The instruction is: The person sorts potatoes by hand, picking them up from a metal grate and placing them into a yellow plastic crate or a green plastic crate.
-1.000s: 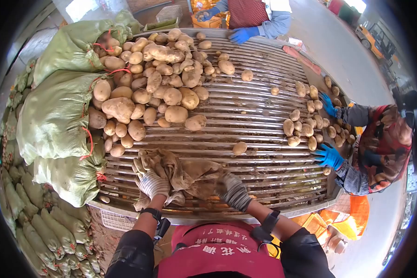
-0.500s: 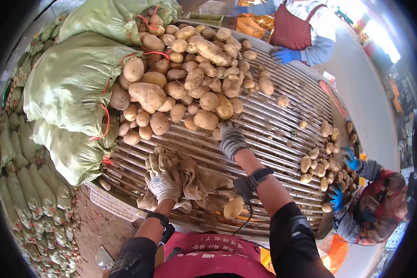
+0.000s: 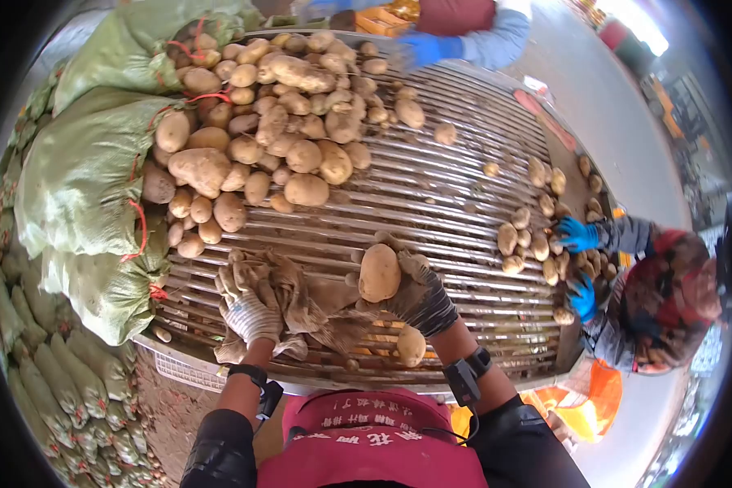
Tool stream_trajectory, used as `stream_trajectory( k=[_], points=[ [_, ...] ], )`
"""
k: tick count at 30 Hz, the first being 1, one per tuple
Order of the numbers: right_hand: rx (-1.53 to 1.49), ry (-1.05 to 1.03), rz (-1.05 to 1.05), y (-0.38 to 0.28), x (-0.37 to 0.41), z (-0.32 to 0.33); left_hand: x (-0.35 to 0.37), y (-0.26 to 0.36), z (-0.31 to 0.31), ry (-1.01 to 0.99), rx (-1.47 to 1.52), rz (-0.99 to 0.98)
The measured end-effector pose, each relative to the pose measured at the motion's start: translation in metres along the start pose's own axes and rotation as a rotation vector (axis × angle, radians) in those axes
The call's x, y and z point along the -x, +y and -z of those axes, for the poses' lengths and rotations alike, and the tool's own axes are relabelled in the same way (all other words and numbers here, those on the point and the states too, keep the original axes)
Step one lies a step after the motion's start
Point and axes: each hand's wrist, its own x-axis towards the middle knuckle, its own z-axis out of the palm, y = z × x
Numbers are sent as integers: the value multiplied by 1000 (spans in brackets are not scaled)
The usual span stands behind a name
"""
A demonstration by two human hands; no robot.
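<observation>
My right hand [image 3: 421,299], in a dark, dirty striped glove, holds up a large potato [image 3: 380,273] in front of me, over the slatted metal rack [image 3: 455,236]. My left hand [image 3: 252,309], in a pale striped glove, grips a bunched brown cloth [image 3: 301,301] near the rack's front edge; its fingertips are partly lost against the folds. Close below my right wrist, a single potato [image 3: 411,346] lies on the slats. Ahead and to the left is a large heap of potatoes [image 3: 268,122].
Green woven sacks [image 3: 81,175] stand along the left, one spilling potatoes. At right, a co-worker's blue-gloved hands [image 3: 579,234] reach over smaller potatoes [image 3: 537,244]. Across the rack is another person's blue glove [image 3: 431,50]. A white crate [image 3: 189,370] sits below the left edge.
My right hand has drawn back from the heap with a potato in it. My left hand stays on the cloth. The co-worker's hand at right has moved onto the small potatoes.
</observation>
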Motion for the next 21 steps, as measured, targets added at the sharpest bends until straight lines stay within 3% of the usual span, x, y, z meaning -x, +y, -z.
stream_trajectory(
  k=[2, 7, 11, 12, 13, 15, 16, 18, 19, 21],
  points=[
    [-19, 19, 55, -2, 23, 1, 0, 0, 0, -16, -14, 4],
    [335, 324, 191, -20, 95, 40, 1, -3, -6, 22, -30, -21],
    [467, 762, 328, -38, 158, 65, -1, -8, -14, 48, -47, -34],
    [602, 957, 400, -35, 162, 61, -3, -11, -17, -37, -65, -2],
    [669, 969, 379, -36, 172, 77, -3, -13, -18, -121, -84, 29],
    [1148, 1066, 493, -34, 181, 101, 0, -12, -20, -30, -73, -3],
    [1463, 1239, 397, -30, 173, 68, 2, -11, -20, 67, -62, -28],
    [1995, 1101, 205, -21, 172, 61, 3, -5, -17, 260, -81, -88],
    [2194, 993, 80, -13, 169, 62, 1, -3, -11, 261, -75, -97],
    [2160, 1032, -54, 8, 163, 51, -2, 0, 1, -183, -117, 59]
  ],
)
